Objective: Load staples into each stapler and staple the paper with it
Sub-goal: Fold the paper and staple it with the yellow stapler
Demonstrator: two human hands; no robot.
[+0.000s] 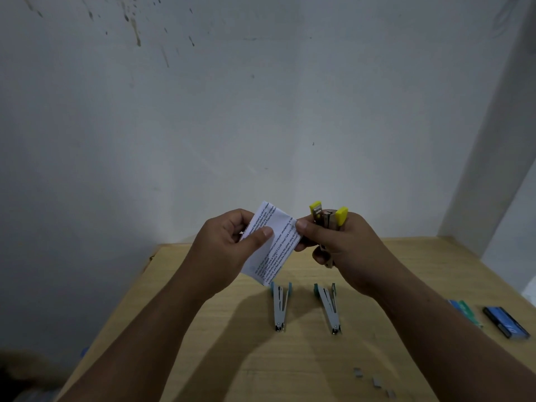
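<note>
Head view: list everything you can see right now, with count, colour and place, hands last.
yellow stapler: one, yellow tips and metal body, held up in the right hand above the table
paper: one, white with black print, folded, held between both hands
teal staplers: two, grey metal with teal tips, lying opened side by side mid-table
staple boxes: two, one dark blue, one blue and green, at the table's right edge
loose staple strips: three small grey pieces, near right
table: one, light wood
wall: grey-white, stained
left hand: grip on the paper
right hand: grip on the yellow stapler, thumb on the paper's edge
</note>
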